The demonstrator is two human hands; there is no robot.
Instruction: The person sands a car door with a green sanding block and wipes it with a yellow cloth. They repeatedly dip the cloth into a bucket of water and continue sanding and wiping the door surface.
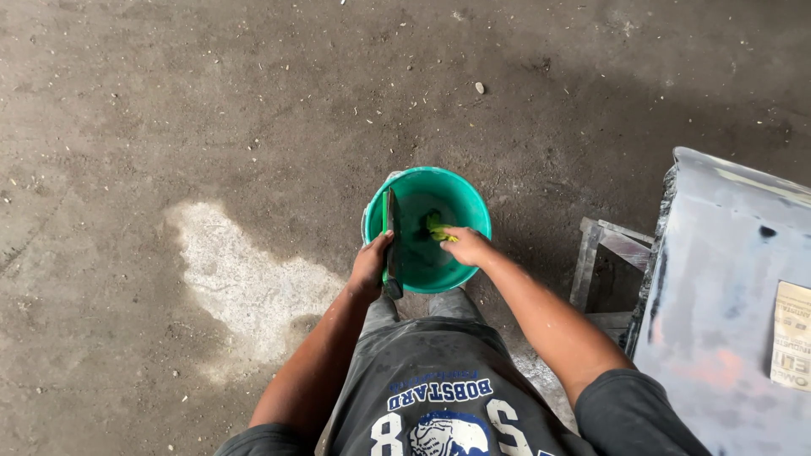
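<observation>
Head camera, looking straight down, floor distant.

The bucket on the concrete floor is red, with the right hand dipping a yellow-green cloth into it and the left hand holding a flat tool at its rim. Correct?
Not quite: the bucket is teal green, not red, as the head view shows. The rest holds: the right hand dips a yellow-green cloth, and the left hand holds a flat tool at the rim.

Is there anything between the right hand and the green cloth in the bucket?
Nothing visible. The right hand already grips the green cloth inside the teal bucket. The left hand holds a flat tool at the rim's other side.
</observation>
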